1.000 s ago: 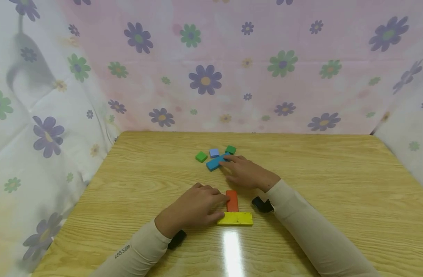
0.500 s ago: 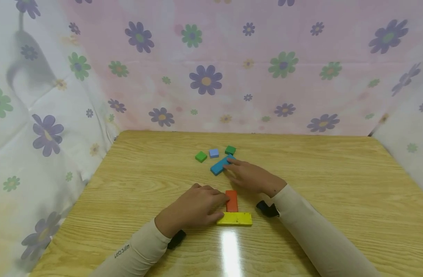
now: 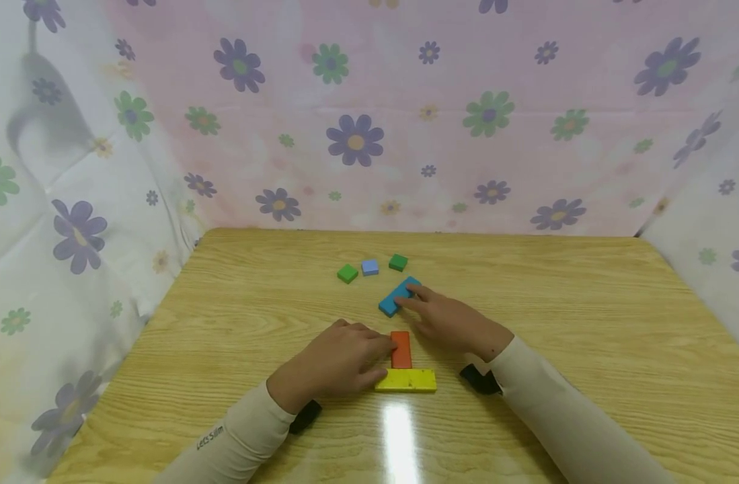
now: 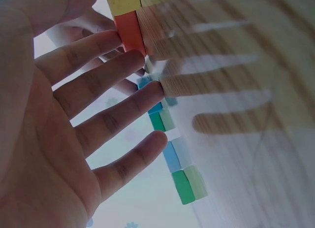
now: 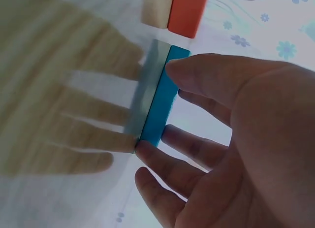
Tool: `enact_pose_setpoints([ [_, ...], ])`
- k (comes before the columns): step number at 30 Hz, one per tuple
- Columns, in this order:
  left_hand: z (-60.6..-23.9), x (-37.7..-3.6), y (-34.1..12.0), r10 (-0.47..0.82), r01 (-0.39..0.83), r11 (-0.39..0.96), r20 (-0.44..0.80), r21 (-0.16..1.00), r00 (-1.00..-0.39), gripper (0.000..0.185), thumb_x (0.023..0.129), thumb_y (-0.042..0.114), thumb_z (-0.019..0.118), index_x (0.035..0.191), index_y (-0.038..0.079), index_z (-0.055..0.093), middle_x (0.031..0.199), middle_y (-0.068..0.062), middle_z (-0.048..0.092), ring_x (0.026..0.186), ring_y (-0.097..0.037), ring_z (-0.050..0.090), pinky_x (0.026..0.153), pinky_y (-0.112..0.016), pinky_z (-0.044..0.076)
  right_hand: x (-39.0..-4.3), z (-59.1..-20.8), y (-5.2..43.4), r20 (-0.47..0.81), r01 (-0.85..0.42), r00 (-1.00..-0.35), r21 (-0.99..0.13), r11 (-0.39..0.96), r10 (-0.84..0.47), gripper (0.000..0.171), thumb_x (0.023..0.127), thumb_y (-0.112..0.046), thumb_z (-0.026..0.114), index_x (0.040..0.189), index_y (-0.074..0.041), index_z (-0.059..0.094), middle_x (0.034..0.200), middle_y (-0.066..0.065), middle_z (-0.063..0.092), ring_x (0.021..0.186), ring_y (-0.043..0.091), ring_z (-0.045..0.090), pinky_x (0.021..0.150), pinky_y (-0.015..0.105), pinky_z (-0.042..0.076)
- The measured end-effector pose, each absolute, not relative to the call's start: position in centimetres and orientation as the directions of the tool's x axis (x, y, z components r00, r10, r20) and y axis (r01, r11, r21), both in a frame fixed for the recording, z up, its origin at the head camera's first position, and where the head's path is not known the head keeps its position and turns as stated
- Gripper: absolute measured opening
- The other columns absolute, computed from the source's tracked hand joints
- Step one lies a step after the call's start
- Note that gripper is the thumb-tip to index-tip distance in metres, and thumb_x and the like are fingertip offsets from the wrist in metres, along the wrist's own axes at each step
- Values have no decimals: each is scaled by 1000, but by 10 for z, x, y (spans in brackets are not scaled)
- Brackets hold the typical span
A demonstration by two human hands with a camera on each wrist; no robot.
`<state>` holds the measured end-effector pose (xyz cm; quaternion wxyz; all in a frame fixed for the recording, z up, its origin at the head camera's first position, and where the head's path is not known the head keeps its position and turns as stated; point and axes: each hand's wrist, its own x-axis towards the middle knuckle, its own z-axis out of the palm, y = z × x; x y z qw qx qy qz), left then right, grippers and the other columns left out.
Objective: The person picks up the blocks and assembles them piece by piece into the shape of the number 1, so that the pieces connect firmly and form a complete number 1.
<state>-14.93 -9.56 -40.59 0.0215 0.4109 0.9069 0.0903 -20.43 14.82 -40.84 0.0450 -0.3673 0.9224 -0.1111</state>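
My right hand (image 3: 460, 324) holds a blue rectangular block (image 3: 393, 299) that lies slanted on the table. In the right wrist view the thumb meets the blue block (image 5: 161, 102) near one end, and a fingertip touches it near the other. My left hand (image 3: 335, 363) rests beside a red block (image 3: 401, 351) and a yellow block (image 3: 410, 381), its fingers extended. One fingertip touches the red block's left side; the thumb is at the yellow block's left end. The red block stands lengthwise against the yellow block's far edge, forming an upside-down T.
Behind the blue block lie a light green block (image 3: 347, 273), a pale blue block (image 3: 370, 267) and a dark green block (image 3: 398, 262), all small. The wooden table (image 3: 557, 302) ends at a flowered cloth (image 3: 405, 134). Black wrist straps show under both sleeves.
My right hand has drawn the blue block nearer and to the right, away from the small blocks, turning it more steeply. The left hand stays with the red and yellow blocks.
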Motion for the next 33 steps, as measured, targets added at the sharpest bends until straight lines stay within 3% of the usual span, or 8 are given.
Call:
enact_pose_setpoints([
  [5,-405,-149,-96,750,741,645,33,185,-661,36,98,37,60,132,24,65,130,9,68,121,-17,64,97,-46,51,-199,-408,150,18,-688,-713,-213,694,-701,51,98,-14,65,146,-6,50,151,29,42,128,43,56,81,38,60],
  [14,-403,-149,-96,762,756,621,66,208,-644,34,98,33,61,129,19,66,125,6,71,116,-15,66,98,-41,52,-195,-405,151,-2,-685,-702,-274,675,-712,49,99,-9,60,145,-1,46,154,33,35,109,38,69,71,27,58],
  [17,-403,-150,-96,767,762,614,73,208,-638,33,98,32,60,128,19,66,123,6,71,114,-14,67,97,-40,53,-195,-405,151,7,-691,-697,-273,669,-717,45,99,-7,59,143,-1,48,154,31,37,109,37,69,70,26,58],
  [25,-403,-150,-97,768,766,607,91,212,-634,32,99,30,59,127,19,67,123,6,71,114,-14,67,97,-39,53,-197,-405,153,-6,-666,-706,-331,668,-708,38,101,-3,53,139,-5,52,156,25,39,132,40,53,94,43,55],
  [33,-404,-150,-96,771,771,605,94,200,-629,31,98,29,58,126,19,68,122,6,72,111,-13,68,94,-38,54,-200,-405,152,-21,-648,-709,-374,663,-705,30,104,-10,51,134,-9,57,157,21,39,137,38,50,102,47,50],
])
